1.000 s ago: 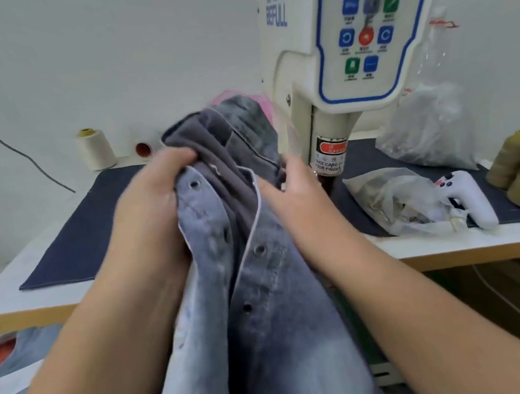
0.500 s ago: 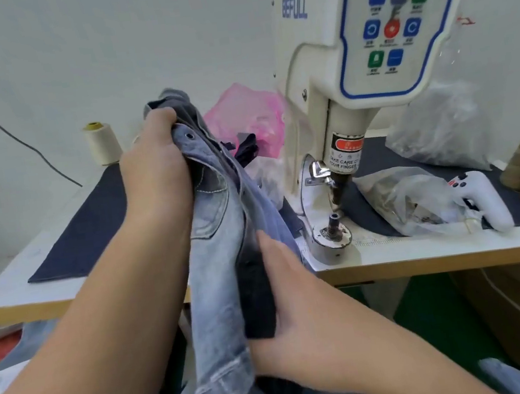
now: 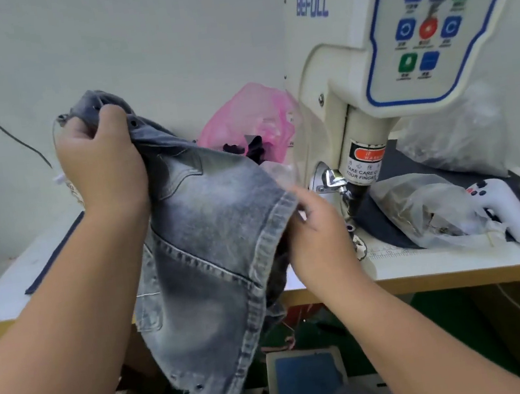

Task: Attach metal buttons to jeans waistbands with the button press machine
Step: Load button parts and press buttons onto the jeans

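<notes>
1. Left hand (image 3: 103,161) has a tight grip on the bunched top of the faded grey-blue denim jeans (image 3: 206,253), held up above the table (image 3: 459,261).
2. Right hand (image 3: 318,238) pinches the stitched edge beside the white button press machine (image 3: 354,92).
3. Looks like positioning; next, I'd guess, the waistband goes flat under the punch.

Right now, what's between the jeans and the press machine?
In the head view, the right hand, gripping the jeans hem, sits before the press machine.

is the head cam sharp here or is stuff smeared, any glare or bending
Head view: the right hand is motion-smeared, the left hand sharper; the press machine leans from wide-angle bending; lighting is flat and soft, with no strong glare; the jeans stay fairly readable.
</notes>
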Demonstrator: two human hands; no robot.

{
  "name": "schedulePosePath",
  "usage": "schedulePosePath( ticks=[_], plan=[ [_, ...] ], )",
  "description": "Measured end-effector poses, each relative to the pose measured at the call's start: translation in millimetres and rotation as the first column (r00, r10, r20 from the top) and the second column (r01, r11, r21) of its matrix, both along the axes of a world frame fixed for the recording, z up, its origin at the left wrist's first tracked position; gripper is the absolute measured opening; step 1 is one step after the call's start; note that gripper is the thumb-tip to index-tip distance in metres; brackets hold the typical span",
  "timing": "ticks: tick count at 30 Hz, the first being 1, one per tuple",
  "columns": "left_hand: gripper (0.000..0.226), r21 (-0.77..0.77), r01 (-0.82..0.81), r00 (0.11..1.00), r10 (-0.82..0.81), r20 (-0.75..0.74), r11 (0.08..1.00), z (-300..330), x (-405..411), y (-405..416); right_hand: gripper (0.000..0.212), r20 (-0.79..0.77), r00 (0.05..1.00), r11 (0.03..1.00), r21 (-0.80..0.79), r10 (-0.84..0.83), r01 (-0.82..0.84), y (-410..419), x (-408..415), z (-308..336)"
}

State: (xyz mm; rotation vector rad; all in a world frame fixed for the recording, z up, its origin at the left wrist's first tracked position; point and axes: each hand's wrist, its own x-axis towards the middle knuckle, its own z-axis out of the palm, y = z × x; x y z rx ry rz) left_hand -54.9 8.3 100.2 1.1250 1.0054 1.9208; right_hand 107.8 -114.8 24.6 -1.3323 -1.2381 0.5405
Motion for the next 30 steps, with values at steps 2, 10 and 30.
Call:
schedulePosePath(
  ticks=[2, 10, 30],
  plan=[
    [0.010, -0.028, -0.025, 1.000, 0.025, -0.001, 0.999, -8, -6, 22, 0.007, 0.217, 0.936, 0.960, 0.085, -0.277, 0.265, -4, 1, -8],
    [0.018, -0.205, -0.075, 0.934, -0.004, -0.358, 0.976, -56, -3, 84, 0.055, 0.238, 0.946, 0.970, -0.153, 0.220, -0.187, -7, -52, -46],
    [0.027, -0.256, 0.026, -0.135, -0.250, -0.959, 0.966, -89, 16, 75, 0.025, 0.521, 0.853, 1.000, -0.017, 0.014, -0.006, 46, -33, -73]
  ],
)
